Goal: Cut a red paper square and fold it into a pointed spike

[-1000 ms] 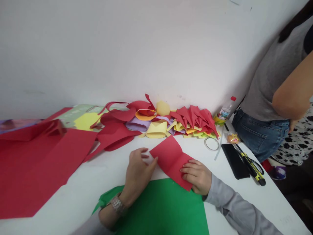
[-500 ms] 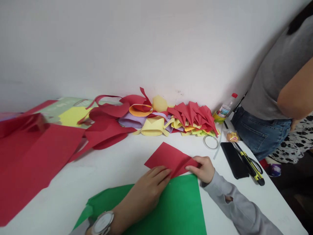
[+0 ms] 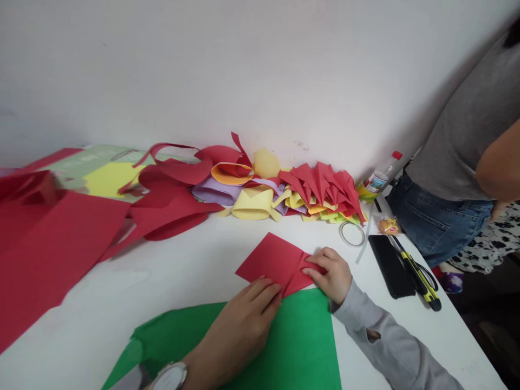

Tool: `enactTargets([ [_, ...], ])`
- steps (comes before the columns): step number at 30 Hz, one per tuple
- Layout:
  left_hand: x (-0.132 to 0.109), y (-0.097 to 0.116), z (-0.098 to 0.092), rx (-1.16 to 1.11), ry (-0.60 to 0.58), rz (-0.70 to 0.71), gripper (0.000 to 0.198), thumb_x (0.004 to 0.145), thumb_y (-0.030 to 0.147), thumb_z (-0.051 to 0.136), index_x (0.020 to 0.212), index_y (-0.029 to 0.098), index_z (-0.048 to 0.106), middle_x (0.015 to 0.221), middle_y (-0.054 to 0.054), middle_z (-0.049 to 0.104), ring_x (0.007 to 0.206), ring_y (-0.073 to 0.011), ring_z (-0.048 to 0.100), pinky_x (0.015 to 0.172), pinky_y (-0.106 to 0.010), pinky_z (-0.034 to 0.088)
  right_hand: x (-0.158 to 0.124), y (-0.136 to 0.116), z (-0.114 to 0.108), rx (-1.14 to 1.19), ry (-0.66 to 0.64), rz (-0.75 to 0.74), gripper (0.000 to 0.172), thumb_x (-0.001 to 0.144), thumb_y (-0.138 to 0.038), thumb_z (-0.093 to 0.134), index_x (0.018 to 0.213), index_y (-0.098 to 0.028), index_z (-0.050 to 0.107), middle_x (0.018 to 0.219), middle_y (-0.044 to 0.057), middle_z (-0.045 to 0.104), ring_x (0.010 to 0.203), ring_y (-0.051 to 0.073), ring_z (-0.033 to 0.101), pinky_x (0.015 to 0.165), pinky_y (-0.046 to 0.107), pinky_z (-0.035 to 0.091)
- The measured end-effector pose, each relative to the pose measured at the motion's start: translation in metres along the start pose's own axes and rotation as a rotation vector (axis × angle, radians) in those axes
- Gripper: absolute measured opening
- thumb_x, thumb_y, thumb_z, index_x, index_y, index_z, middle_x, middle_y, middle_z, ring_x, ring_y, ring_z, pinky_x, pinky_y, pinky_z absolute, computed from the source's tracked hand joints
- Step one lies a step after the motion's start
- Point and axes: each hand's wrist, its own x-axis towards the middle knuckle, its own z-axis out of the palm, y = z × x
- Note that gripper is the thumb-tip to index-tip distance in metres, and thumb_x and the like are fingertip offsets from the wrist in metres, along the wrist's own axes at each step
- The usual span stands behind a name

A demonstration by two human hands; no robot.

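Observation:
A small red paper sheet (image 3: pixel 272 259) lies on the white table (image 3: pixel 170 276), its right part folded over. My left hand (image 3: pixel 244 319), a watch on its wrist, lies flat with stretched fingers, and its fingertips press the sheet's near edge. My right hand (image 3: pixel 331 271), in a grey sleeve, has curled fingers pressing the folded right corner down. A green paper sheet (image 3: pixel 292 346) lies under my left hand and just before the red one.
Folded red, yellow and purple paper pieces (image 3: pixel 317 197) pile along the wall. Large red sheets (image 3: pixel 52 244) cover the left. A tape ring (image 3: pixel 351 233), a black phone (image 3: pixel 390 260), scissors and a yellow cutter (image 3: pixel 418 273), and a bottle (image 3: pixel 382 173) sit right. Another person (image 3: pixel 455 162) stands at the right corner.
The red sheet's right part got folded over. My left hand moved from the sheet's left edge to its near edge and lies flat; my right hand shifted onto the folded corner.

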Motion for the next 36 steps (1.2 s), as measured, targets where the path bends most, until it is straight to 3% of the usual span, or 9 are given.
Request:
enactTargets([
  [9,0.005,0.006,-0.006,0.047,-0.005,0.021,0.032,0.076,-0.001,0.042,0.087,0.011,0.07,0.087,-0.012,0.068,0.08,-0.0244,0.061,0.074,-0.039,0.058,0.003,-0.005,-0.001,-0.047,-0.003,-0.016,0.02,0.089,-0.037,0.062,0.099,-0.025,0.075,0.085,0.005,0.059,0.08,0.018,0.06,0.071,0.03,0.051],
  [14,0.002,0.013,-0.005,0.07,0.009,-0.038,0.028,0.075,0.0,0.043,0.071,0.013,0.067,0.081,-0.012,0.067,0.08,-0.0251,0.061,0.074,-0.037,0.058,0.003,-0.009,-0.003,-0.092,-0.004,-0.042,0.024,0.093,-0.033,0.054,0.102,-0.025,0.074,0.086,0.005,0.058,0.081,0.019,0.058,0.073,0.031,0.051],
  [22,0.002,0.016,-0.004,0.103,0.077,-0.064,0.033,0.074,0.0,0.042,0.091,0.01,0.069,0.088,-0.013,0.07,0.08,-0.0242,0.061,0.075,-0.037,0.056,0.003,-0.01,-0.002,-0.072,0.011,-0.041,0.025,0.094,-0.03,0.051,0.1,-0.024,0.074,0.085,0.005,0.058,0.081,0.019,0.057,0.073,0.03,0.05],
  [25,0.004,0.017,-0.006,0.08,0.081,-0.1,0.028,0.079,0.002,0.045,0.091,0.011,0.069,0.087,-0.01,0.069,0.08,-0.0227,0.061,0.075,-0.036,0.055,0.003,-0.013,-0.005,0.007,0.046,-0.051,0.025,0.094,-0.029,0.05,0.104,-0.022,0.072,0.086,0.006,0.059,0.081,0.019,0.058,0.073,0.03,0.05],
  [29,0.005,0.017,-0.008,0.067,0.079,-0.11,0.024,0.081,0.004,0.047,0.084,0.013,0.068,0.085,-0.009,0.068,0.079,-0.0226,0.06,0.073,-0.036,0.054,-0.004,-0.015,-0.02,0.296,0.183,-0.142,0.031,0.094,-0.033,0.047,0.119,-0.019,0.062,0.08,0.004,0.059,0.073,0.018,0.058,0.067,0.032,0.048],
  [32,0.005,0.015,-0.008,0.073,0.069,-0.099,0.024,0.08,0.003,0.047,0.081,0.013,0.069,0.083,-0.009,0.067,0.079,-0.0234,0.06,0.072,-0.037,0.053,-0.011,-0.013,-0.031,0.419,0.173,-0.274,0.036,0.097,-0.04,0.036,0.101,-0.019,0.065,0.073,0.005,0.06,0.067,0.02,0.055,0.064,0.035,0.044],
  [36,0.004,0.013,-0.007,0.101,0.03,-0.056,0.025,0.08,0.003,0.047,0.078,0.014,0.068,0.081,-0.009,0.066,0.078,-0.023,0.059,0.073,-0.038,0.053,-0.014,-0.01,-0.032,0.378,0.122,-0.357,0.046,0.099,-0.04,0.027,0.075,-0.021,0.061,0.065,0.005,0.058,0.059,0.019,0.051,0.061,0.035,0.039],
])
